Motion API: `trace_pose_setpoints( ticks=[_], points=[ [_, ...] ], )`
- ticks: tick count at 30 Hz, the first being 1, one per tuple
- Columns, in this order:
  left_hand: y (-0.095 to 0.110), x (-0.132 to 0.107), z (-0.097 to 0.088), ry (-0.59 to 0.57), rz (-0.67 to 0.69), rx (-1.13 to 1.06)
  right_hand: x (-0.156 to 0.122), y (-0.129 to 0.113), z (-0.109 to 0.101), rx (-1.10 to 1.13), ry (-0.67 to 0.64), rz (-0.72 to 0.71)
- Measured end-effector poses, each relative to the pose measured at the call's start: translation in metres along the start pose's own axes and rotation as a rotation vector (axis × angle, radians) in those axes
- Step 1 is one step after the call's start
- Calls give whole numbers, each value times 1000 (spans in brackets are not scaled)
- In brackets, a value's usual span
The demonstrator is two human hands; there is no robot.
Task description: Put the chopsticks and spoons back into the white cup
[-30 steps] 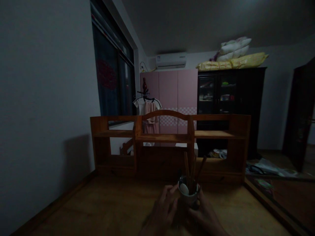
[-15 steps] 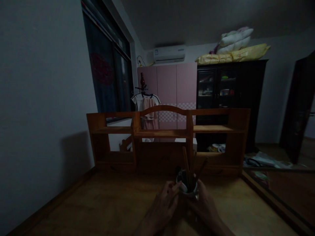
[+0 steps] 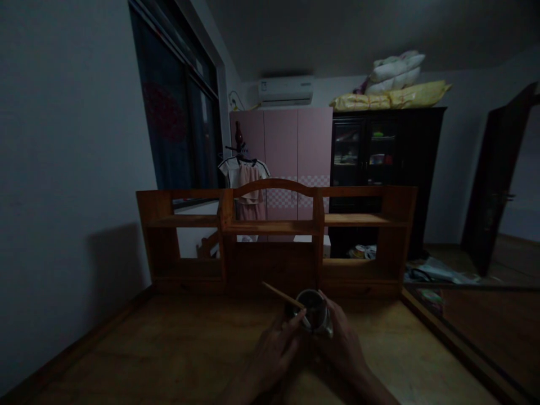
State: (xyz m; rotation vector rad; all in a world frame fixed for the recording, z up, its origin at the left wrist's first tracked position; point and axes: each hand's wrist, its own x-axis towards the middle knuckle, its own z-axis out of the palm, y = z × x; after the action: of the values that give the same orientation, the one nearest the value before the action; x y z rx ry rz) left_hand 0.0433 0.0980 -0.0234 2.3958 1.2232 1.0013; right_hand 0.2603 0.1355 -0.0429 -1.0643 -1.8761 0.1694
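Observation:
A round metal-looking cup (image 3: 317, 313) is tilted with its mouth toward me, low in the middle of the view above the wooden desk. My right hand (image 3: 345, 340) wraps round its right side. At the left rim, my left hand (image 3: 276, 350) has its fingers closed over the lower end of a wooden stick (image 3: 280, 293), thin like a chopstick, which slants up and left out of the cup's mouth. Something pale shows by the left fingertips, too dim to name. The cup's inside is dark, and its underside is hidden by my hands.
Across the back of the desk (image 3: 185, 337) stands a wooden shelf unit (image 3: 270, 227). A wall (image 3: 63, 225) borders the left side, and a raised wooden edge (image 3: 439, 332) runs along the right. Beyond are a pink wardrobe (image 3: 280, 140) and a dark cabinet (image 3: 422, 169).
The sticks stood upright in the cup before; now one slants far to the left under my left hand. The cup has tipped toward me, and the view has shifted slightly.

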Motion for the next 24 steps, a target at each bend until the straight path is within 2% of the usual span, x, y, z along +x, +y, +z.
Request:
trace_pose_setpoints(
  ticks=[9,14,16,21,22,24],
  points=[
    [6,0,-5,-37,-46,-4,-1,2,3,-23,32,-33],
    [-1,-3,-1,-14,-36,-15,-2,-1,2,-6,12,13],
    [-7,-5,5,64,-50,-21,-4,-2,2,9,-11,36],
    [-23,-2,17,466,-48,-207,-7,0,4,16,-26,26],
    [-24,-1,17,498,-79,-253,-7,0,4,3,-31,6],
    [-26,1,16,473,-159,-316,-7,-2,5,-22,-46,-43]
  ],
)
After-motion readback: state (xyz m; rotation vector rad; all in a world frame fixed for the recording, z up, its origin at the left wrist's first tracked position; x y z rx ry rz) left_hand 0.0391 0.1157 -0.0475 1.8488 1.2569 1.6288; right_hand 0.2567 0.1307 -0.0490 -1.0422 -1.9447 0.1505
